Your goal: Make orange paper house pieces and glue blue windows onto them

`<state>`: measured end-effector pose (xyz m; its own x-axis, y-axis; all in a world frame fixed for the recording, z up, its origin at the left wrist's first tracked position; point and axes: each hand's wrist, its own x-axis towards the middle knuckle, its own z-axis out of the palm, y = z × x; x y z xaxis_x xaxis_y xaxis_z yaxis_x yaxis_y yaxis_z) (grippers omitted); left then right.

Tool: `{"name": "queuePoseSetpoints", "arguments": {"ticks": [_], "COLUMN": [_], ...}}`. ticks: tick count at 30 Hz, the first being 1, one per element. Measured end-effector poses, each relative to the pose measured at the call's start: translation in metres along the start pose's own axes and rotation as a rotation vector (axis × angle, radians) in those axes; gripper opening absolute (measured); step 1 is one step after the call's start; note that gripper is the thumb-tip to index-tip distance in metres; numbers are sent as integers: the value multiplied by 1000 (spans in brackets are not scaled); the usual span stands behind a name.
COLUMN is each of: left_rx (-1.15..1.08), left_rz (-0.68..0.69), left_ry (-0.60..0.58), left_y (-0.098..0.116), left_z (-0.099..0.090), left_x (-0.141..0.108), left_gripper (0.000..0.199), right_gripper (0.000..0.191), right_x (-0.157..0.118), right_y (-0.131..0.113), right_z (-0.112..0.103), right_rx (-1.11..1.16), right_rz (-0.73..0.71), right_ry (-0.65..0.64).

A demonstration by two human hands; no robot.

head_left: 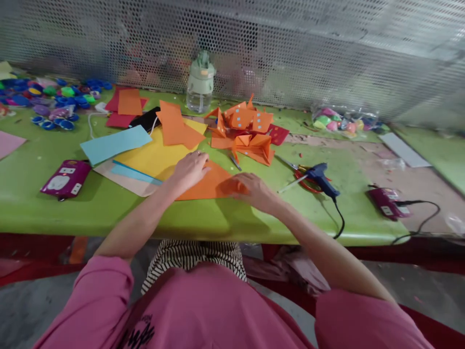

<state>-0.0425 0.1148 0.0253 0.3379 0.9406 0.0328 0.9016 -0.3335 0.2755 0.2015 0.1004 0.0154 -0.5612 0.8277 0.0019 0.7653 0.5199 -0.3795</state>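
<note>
A sheet of orange paper lies in front of me near the table's front edge. My left hand rests over its upper left part, palm down with the fingers stretched out. At the sheet's right end, my right hand is slightly blurred, and orange paper shows between its thumb and fingers. Under and beside my left hand are yellow paper and light blue paper. Beyond my hands sit folded orange paper pieces and a cluster of orange paper shapes with pale squares.
Right of my hands lie scissors and a blue glue gun with a cord. Purple power boxes stand at either side. A water bottle stands by the perforated metal panel. Colourful small parts spread at far left.
</note>
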Motion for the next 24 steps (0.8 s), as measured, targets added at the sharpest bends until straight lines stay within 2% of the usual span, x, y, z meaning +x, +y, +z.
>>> {"name": "queuePoseSetpoints", "arguments": {"ticks": [3, 5, 7, 10, 14, 19, 24], "left_rx": [-61, -55, -9, 109, 248, 313, 316], "left_rz": [107, 168, 197, 225, 277, 331, 347], "left_ry": [-98, -187, -204, -135, -28, 134, 178], "left_y": [11, 20, 27, 30, 28, 31, 39], "left_z": [-4, -1, 4, 13, 26, 40, 46], "left_x": [-17, -28, -37, -43, -45, -44, -43], "left_gripper": [18, 15, 16, 18, 21, 14, 16], "right_gripper": [33, 29, 30, 28, 25, 27, 20], "right_x": [-23, -28, -28, -24, -22, -26, -29], "right_y": [4, 5, 6, 7, 9, 8, 3], "right_z": [17, 23, 26, 28, 30, 30, 32], "right_rx": [22, -28, -128, -315, -515, -545, -516], "right_rz": [-99, -114, -119, -207, -383, -371, -452], "right_ry": [51, 67, 76, 129, 304, 371, 389]}}
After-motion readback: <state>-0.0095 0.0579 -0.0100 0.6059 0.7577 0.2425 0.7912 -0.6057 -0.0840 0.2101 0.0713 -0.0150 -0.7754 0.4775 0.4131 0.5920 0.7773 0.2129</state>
